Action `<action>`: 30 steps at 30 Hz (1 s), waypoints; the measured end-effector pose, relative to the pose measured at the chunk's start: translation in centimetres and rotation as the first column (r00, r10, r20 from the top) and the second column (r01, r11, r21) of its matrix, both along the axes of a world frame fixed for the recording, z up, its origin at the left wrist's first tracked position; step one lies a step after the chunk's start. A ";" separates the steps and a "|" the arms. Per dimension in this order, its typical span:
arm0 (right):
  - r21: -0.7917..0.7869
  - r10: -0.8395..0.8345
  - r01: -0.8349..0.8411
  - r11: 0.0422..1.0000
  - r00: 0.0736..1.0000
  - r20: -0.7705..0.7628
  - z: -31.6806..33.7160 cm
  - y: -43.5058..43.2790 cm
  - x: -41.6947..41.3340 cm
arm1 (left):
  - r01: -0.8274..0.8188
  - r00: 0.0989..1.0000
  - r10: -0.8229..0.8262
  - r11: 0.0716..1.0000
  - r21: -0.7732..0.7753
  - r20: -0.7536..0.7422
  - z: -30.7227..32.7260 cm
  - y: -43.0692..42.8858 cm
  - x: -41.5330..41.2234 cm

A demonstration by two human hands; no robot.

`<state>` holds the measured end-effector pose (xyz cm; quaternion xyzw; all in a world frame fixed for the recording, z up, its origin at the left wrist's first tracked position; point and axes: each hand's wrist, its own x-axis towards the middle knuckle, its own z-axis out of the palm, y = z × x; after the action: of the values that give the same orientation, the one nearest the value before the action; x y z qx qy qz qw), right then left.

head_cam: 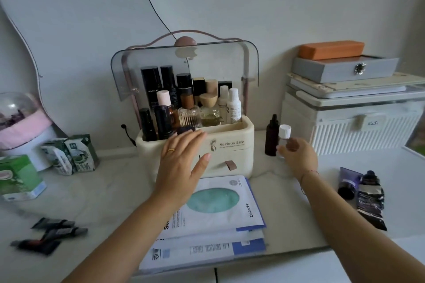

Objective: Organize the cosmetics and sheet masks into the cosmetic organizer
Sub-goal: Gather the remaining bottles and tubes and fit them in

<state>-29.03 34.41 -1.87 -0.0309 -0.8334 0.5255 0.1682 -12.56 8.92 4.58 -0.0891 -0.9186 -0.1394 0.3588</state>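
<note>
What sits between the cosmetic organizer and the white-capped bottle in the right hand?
A dark dropper bottle stands upright there, as the head view shows.

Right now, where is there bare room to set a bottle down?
Bare tabletop lies between the black sachets and the sheet masks, below the green box. A second patch sits between the sheet masks and the tubes, though the right forearm crosses it. The organizer is packed with bottles on top.

Both arms outstretched; left hand (184, 163) flat, fingers straight; right hand (299, 156) grip curled round small bottle (284, 132)
</note>
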 end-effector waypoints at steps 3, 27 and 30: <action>-0.013 0.003 -0.002 1.000 1.000 0.024 -0.2 0.0 0.2 | -0.006 1.000 0.005 1.000 0.027 0.006 0.0 0.0 0.0; 0.459 0.607 -0.528 0.714 0.794 -0.029 13.2 -11.7 5.8 | 0.050 0.996 -0.043 0.994 0.092 -0.076 0.1 -0.3 0.1; 0.498 0.612 -0.540 0.678 0.790 0.024 13.2 -11.9 5.5 | 0.046 0.996 -0.037 0.994 0.100 -0.086 0.0 -0.2 0.0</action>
<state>-23.56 22.51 11.34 0.3144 -0.8889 0.3286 0.0557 -12.55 8.69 4.58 -0.0957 -0.8923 -0.1896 0.3984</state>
